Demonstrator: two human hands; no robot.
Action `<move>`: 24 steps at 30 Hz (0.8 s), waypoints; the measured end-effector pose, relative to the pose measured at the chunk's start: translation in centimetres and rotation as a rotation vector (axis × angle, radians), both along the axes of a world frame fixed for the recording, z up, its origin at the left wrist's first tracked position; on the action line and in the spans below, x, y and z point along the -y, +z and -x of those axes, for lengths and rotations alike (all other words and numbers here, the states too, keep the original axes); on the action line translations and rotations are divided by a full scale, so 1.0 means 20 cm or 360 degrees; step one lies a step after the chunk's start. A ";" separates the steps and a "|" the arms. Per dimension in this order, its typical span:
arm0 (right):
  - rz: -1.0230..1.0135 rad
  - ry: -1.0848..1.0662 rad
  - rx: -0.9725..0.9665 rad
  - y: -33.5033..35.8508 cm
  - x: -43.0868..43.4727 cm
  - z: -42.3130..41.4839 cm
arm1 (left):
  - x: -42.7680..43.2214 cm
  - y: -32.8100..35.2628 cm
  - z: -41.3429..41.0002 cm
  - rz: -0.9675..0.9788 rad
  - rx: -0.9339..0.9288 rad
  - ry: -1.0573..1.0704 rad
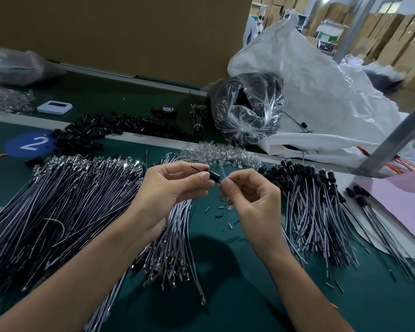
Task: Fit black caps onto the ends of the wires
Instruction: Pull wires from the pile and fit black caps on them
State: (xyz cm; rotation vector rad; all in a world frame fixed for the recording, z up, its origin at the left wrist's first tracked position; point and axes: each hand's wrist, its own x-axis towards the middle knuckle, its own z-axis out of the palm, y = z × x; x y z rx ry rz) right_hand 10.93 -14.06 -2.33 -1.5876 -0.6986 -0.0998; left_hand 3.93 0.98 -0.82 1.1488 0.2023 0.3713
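- The left hand [175,188] pinches one black cap [213,175] between thumb and forefinger. One end of the cap is turned toward the other hand, so that a wire can go straight in.
- The right hand [252,197] pinches a thin wire [223,173] close to its tip. I judge that such a short grip keeps the soft end from bending when it is pushed.
- The tip is just beside the cap. Whether it is already inside, I cannot tell, because the fingertips cover the meeting point.
- Both hands are lifted above the green table [225,295], probably so that the small hole is easy to see.
- The bare wires [70,200] lie in a wide fan on the left. The loose caps [89,135] are in a heap behind them, so both supplies are near the left hand.
- The capped wires [307,195] are laid on the right, with the caps pointing away from the person. This separates the finished pieces from the unfinished ones.
- The left pile looks larger than the right one, so I judge that much of the task is not yet done.
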 end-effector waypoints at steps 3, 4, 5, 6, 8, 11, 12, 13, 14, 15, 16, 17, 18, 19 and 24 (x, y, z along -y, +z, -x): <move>-0.0008 -0.0138 0.0074 0.01 0.01 -0.02 | -0.02 0.01 0.00 0.0233 0.0047 0.0036; 0.0006 -0.0166 0.0095 0.01 0.01 -0.02 | -0.03 0.01 0.00 0.0299 0.0053 0.0057; 0.0029 -0.0176 0.0111 0.01 0.02 -0.03 | -0.04 0.01 0.00 0.0353 0.0053 0.0078; 0.0055 -0.0175 0.0118 0.01 0.02 -0.03 | -0.05 0.02 0.00 0.0394 0.0051 0.0094; 0.0095 -0.0171 0.0122 0.01 0.02 -0.03 | -0.06 0.02 0.00 0.0442 0.0051 0.0115; 0.0146 -0.0184 0.0156 0.01 0.02 -0.03 | -0.06 0.02 -0.01 0.0432 0.0053 0.0146; 0.0160 -0.0189 0.0168 0.01 0.02 -0.03 | -0.06 0.01 -0.01 0.0422 0.0055 0.0151; 0.0167 -0.0193 0.0177 0.01 0.03 -0.03 | -0.06 0.01 -0.01 0.0413 0.0059 0.0149; 0.0169 -0.0194 0.0182 0.01 0.03 -0.03 | -0.06 0.01 -0.01 0.0402 0.0063 0.0143; 0.0168 -0.0195 0.0186 0.01 0.03 -0.04 | -0.06 0.01 -0.01 0.0388 0.0066 0.0139; 0.0167 -0.0196 0.0191 0.02 0.03 -0.04 | -0.06 0.01 -0.01 0.0372 0.0068 0.0138; 0.0164 -0.0198 0.0195 0.02 0.03 -0.04 | -0.06 0.01 -0.01 0.0359 0.0070 0.0139; 0.0159 -0.0198 0.0195 0.02 0.03 -0.04 | -0.06 0.01 -0.01 0.0349 0.0072 0.0141; 0.0154 -0.0194 0.0192 0.02 0.03 -0.04 | -0.06 0.01 -0.01 0.0345 0.0074 0.0143; 0.0135 -0.0168 0.0175 0.02 0.03 -0.04 | -0.06 0.01 0.00 0.0342 0.0076 0.0141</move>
